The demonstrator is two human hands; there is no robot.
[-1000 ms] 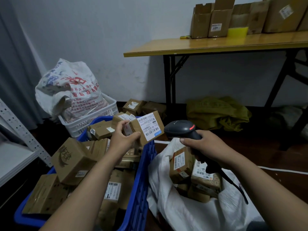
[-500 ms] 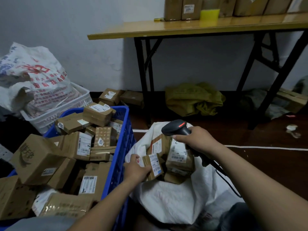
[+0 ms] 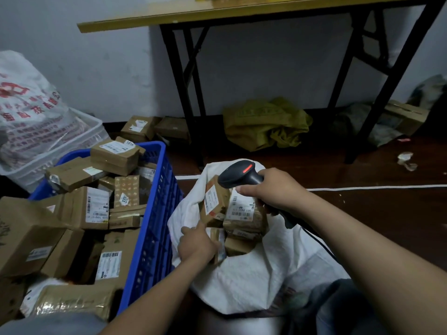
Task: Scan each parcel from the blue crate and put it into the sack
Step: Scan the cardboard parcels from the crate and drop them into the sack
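The blue crate (image 3: 154, 213) on the left is heaped with several brown cardboard parcels (image 3: 113, 155). Right of it the white sack (image 3: 261, 274) stands open with several labelled parcels (image 3: 242, 209) inside. My left hand (image 3: 196, 243) is down in the sack's mouth and grips a small brown parcel (image 3: 217, 243), which it mostly hides. Over the sack's far rim my right hand (image 3: 271, 189) grips the black barcode scanner (image 3: 238, 174), whose red light glows and whose cable trails down to the right.
A white basket (image 3: 60, 146) holding a printed plastic bag (image 3: 26, 102) stands behind the crate. Loose boxes (image 3: 137, 126) and a yellow-green bag (image 3: 263, 124) lie by the wall under a black-legged folding table (image 3: 183, 18). A white cord (image 3: 362, 187) crosses the dark floor.
My left hand has carried the small parcel from above the crate, in front of the scanner, down into the sack's mouth. The camera has tilted down and right. My right hand keeps the scanner.
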